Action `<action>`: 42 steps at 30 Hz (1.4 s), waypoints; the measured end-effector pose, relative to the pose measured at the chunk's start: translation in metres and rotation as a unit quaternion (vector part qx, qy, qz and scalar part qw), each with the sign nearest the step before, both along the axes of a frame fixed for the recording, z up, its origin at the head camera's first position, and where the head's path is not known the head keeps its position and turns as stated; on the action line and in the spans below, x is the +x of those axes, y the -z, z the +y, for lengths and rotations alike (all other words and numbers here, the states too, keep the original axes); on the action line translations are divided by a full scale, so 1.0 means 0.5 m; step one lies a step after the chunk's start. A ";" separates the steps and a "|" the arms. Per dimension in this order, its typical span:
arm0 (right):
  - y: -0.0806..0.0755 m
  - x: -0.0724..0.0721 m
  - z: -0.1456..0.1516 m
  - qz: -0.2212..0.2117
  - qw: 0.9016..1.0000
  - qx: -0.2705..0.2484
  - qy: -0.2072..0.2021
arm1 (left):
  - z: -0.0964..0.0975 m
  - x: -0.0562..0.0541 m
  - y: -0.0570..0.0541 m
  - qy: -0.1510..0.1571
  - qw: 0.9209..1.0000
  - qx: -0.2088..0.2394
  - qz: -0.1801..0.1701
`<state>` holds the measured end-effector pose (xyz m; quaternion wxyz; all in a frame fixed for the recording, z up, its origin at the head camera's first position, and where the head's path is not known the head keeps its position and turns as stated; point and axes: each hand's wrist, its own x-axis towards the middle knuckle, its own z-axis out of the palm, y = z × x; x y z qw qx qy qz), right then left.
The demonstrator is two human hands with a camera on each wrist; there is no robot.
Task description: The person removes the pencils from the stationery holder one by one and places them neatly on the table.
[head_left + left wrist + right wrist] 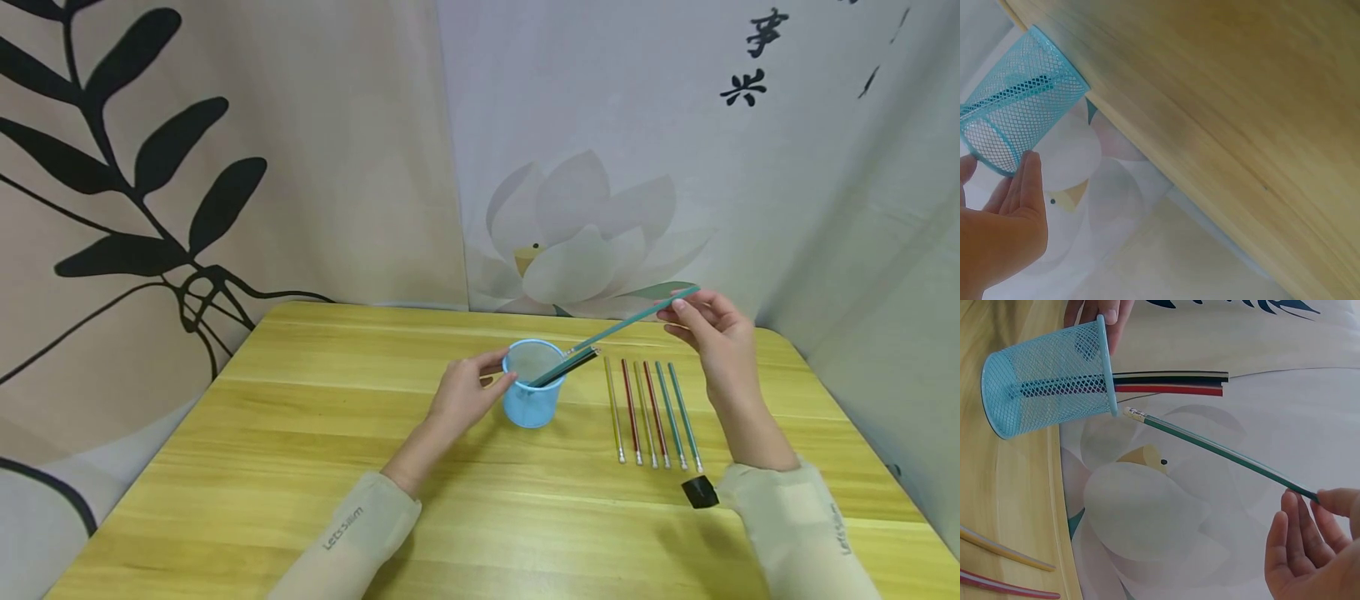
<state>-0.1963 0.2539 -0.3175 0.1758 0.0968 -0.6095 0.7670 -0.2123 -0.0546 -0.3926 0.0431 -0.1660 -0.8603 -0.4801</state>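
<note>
A light blue mesh pen cup [531, 407] stands upright on the table. My left hand [467, 390] holds its rim between thumb and fingers from the left; in the left wrist view the fingertips [1030, 164] lie at the rim. Several pencils [1172, 383] lean inside the cup, their upper ends sticking out past the rim on the right. Above and to the right, my right hand [716, 337] pinches a green pencil [637, 318] near one end between thumb and fingers. This pencil slants down to the left, its white eraser end [1134, 414] close to the cup's rim.
A row of several yellow, red and green pencils [651, 414] lies on the wooden table [262, 467] right of the cup, eraser ends toward me. A small black block [700, 492] shows beside the right sleeve. Behind the table hangs a printed curtain [360, 150].
</note>
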 end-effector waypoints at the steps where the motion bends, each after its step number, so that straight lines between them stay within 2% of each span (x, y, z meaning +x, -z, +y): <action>1: 0.000 0.000 0.002 0.000 1.000 -0.002 0.002 | 0.000 0.000 0.000 0.001 1.000 0.001 0.001; 8: -0.004 0.002 0.014 0.001 1.000 -0.014 0.024 | 0.000 -0.002 0.004 -0.001 1.000 0.003 0.005; 18: -0.001 0.001 0.035 0.006 0.999 -0.033 0.023 | 0.000 -0.003 0.004 0.001 1.000 0.004 0.005; 42: 0.004 0.002 0.084 -0.006 0.997 -0.043 0.060 | 0.000 -0.002 0.002 0.004 1.000 0.009 0.000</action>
